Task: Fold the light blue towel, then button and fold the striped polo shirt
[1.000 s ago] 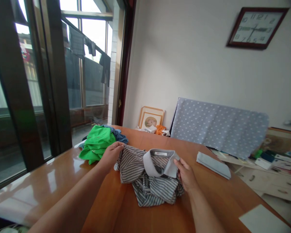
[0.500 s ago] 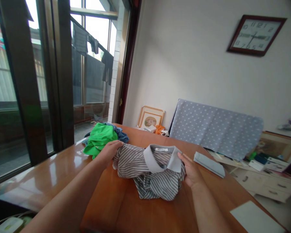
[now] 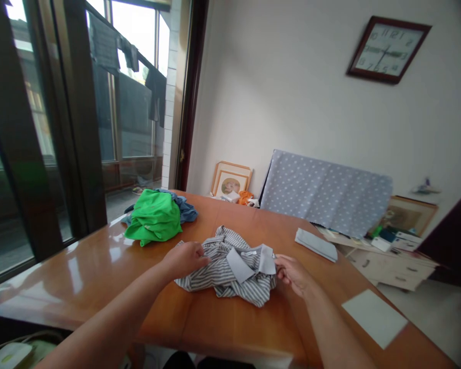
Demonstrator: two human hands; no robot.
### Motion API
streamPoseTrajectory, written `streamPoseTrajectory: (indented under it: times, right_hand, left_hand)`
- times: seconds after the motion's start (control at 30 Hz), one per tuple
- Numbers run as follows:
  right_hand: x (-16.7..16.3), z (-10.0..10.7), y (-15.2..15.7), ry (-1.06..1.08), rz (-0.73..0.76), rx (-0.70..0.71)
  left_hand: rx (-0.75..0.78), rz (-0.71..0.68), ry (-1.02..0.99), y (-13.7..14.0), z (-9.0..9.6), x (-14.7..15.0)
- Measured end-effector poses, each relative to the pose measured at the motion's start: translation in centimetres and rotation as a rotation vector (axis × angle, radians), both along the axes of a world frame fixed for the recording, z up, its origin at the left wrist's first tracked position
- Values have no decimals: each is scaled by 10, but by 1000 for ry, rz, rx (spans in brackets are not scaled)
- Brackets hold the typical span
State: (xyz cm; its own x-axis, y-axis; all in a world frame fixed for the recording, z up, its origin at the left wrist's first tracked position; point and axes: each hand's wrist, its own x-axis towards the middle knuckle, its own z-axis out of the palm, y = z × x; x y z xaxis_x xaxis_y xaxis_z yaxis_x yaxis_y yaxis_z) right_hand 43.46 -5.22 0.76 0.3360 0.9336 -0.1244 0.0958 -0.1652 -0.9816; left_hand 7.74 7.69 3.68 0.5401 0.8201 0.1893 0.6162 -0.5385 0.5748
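Note:
A grey-and-white striped polo shirt (image 3: 230,269) with a plain light grey collar lies crumpled on the brown wooden table (image 3: 200,323). Over its left part is my left hand (image 3: 186,261), thumb and forefinger slightly apart; whether the fingertips touch the cloth is hard to see. At the right of the collar, my right hand (image 3: 292,274) pinches the shirt's edge, fingers curled in.
A bright green garment (image 3: 153,215) is heaped with blue clothing (image 3: 186,207) at the table's far left. To the right lie a folded light grey cloth (image 3: 316,245) and a pale square sheet (image 3: 374,318). Behind stands a dotted blue-grey cover (image 3: 322,195).
The shirt has come down from between my hands and now lies rumpled. My left hand has moved down and right, letting go of the shoulder part. The view has shifted slightly.

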Motion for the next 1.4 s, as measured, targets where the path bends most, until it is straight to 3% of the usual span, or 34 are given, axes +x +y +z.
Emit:
streamPoseTrajectory:
  times: [0.1,0.27,0.47,0.6,0.7,0.8,0.93,1.07,1.13,1.23,1.33,1.37,1.4]
  right_hand:
    - [5,3,-12,-11,64,-50]
    - [4,-3,-22,-26,87,-91]
    - [1,-1,-14,13,-68,65]
    - [2,26,-5,72,-188,257]
    - [2,53,-1,81,-185,359]
    - [1,72,-5,45,-132,405]
    - [1,70,-16,-266,-23,329]
    - [3,58,-24,-443,-94,283]
    - [3,58,-25,-418,-167,298]
    - [1,71,-25,-321,-272,320]
    - [-7,98,-26,-183,-301,348]
    - [-11,109,-29,-140,-288,371]
    - [-16,122,-32,-77,-252,412]
  left_hand:
    - [5,-24,112,-5,-14,1]
    - [-9,14,-26,2,-19,4]
    - [-59,177,-418,16,15,-2]
    - [-116,220,-603,23,44,-6]
    - [-119,210,-664,30,63,-10]
    - [20,160,-561,37,76,-19]
    - [394,72,-151,38,75,-37]
    - [420,160,-2,27,66,-43]
    - [366,244,-78,21,66,-38]
    - [135,302,-390,15,75,-25]
    - [-28,227,-586,8,96,-8]
    - [-196,171,-764,3,106,-2]
    - [-247,138,-818,-3,118,2]
